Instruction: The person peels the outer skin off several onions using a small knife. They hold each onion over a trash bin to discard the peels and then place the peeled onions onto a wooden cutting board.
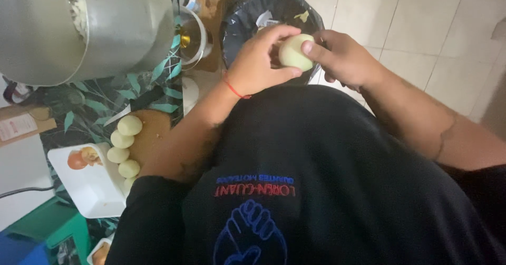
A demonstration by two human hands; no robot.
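A pale peeled onion (294, 52) sits gripped between both hands (303, 57).

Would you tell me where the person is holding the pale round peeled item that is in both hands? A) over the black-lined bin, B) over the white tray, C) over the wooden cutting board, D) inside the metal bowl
A: the left hand and right hand grip the peeled item directly above the black-lined bin, well away from the cutting board.

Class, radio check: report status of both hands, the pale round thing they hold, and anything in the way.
Left hand and right hand both gripping peeled pale onion. Held above black-lined bin. Nothing in the way.
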